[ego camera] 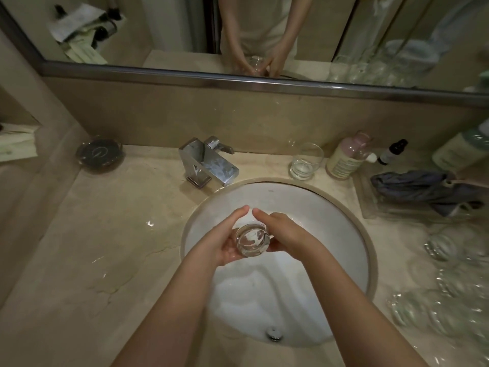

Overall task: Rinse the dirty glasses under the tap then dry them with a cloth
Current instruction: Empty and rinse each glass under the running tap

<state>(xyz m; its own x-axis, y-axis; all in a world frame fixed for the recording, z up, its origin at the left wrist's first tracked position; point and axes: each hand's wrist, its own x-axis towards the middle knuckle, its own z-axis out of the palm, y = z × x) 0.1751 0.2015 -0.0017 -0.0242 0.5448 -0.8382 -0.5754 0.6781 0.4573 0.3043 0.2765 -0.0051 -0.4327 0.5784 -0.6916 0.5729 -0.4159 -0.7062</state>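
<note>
Now, glass (pixel 252 242) between left hand (pixel 225 239) and right hand (pixel 284 234), both gripping, over sink (pixel 330 207)

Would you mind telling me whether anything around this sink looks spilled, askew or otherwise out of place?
Water is pooled on the counter left of the basin, glinting in patches. A grey cloth lies crumpled on the clear tray at right. Both hands hold the glass over the basin; nothing looks broken.
</note>
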